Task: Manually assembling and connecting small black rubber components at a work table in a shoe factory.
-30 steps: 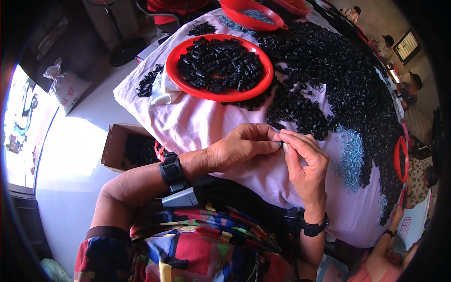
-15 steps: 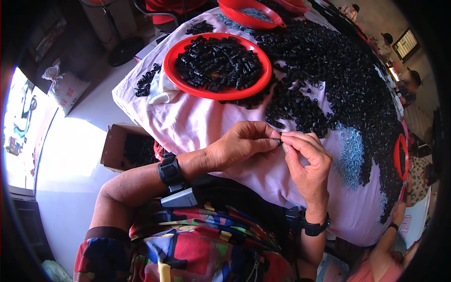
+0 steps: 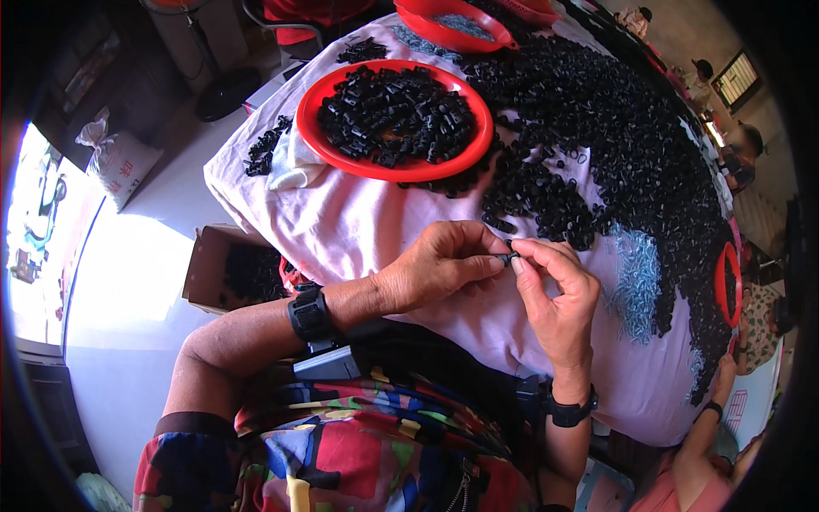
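Note:
Between my two hands, over the near part of the table, is a small black plastic part (image 3: pixel 507 256). My left hand (image 3: pixel 448 263) pinches it between thumb and forefinger. From the other side, the thumb and forefinger of my right hand (image 3: pixel 559 290) close on its right end; fingertips cover much of it, so I cannot tell whether it is one piece or two. Just beyond my hands lies a spread of small black ring-like pieces (image 3: pixel 542 200). A red round tray (image 3: pixel 311 141) heaped with black plastic parts (image 3: pixel 397 115) stands farther off, to the left.
Pale pink cloth (image 3: pixel 350 226) covers the table. Silvery-blue small pins (image 3: pixel 636 282) lie at right, beside a red basin rim (image 3: pixel 728 286). Another red basin (image 3: pixel 409 19) stands at the back. An open carton (image 3: pixel 202 273) sits below the left edge. A co-worker's arm (image 3: pixel 704 427) reaches in at right.
My fingertips have shifted slightly around the black part, and a little more of it shows between them. My right hand has tilted a touch; the surroundings look the same.

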{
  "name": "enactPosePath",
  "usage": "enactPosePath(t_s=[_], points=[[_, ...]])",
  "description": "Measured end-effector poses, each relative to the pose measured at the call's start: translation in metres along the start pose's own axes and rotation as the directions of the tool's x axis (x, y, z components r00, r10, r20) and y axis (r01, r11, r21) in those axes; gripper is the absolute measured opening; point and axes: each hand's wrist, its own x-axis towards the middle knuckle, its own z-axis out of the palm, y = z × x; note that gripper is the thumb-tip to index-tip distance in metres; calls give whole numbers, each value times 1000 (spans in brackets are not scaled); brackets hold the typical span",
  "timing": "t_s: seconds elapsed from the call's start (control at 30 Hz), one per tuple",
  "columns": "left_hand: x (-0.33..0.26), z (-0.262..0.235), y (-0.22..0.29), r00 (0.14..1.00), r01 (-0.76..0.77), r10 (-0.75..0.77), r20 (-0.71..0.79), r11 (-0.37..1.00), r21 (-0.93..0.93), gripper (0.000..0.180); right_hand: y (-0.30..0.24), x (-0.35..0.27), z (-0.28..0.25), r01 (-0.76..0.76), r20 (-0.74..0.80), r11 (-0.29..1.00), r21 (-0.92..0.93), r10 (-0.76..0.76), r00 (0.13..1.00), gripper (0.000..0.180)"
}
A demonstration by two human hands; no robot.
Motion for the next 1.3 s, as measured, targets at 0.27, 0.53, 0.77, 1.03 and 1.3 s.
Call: enactPosePath(t_s=[0.27, 0.53, 0.77, 1.03, 1.3], points=[[-2, 2, 5, 1000, -12, 14, -25, 998, 68, 17, -1, 0, -3, -25, 37, 1000, -18, 26, 999, 18], [-4, 5, 6, 981, -164, 190, -43, 927, 337, 13, 2, -1, -2, -7, 35, 1000, -2, 7, 999, 15], [-10, 12, 9, 974, -162, 221, -52, 834, 527, 16, -1, -2, -3, -53, 61, 998, -14, 54, 997, 15], [1, 12, -4, 975, -80, 134, -176, 956, 282, 19, -2, 0, 8, 104, 31, 977, -185, -100, 994, 27], [2, 10, 5, 995, 39, -34, -99, 998, 46, 18, -5, 0, 5, 234, 132, 928, -289, -203, 970, 54]])
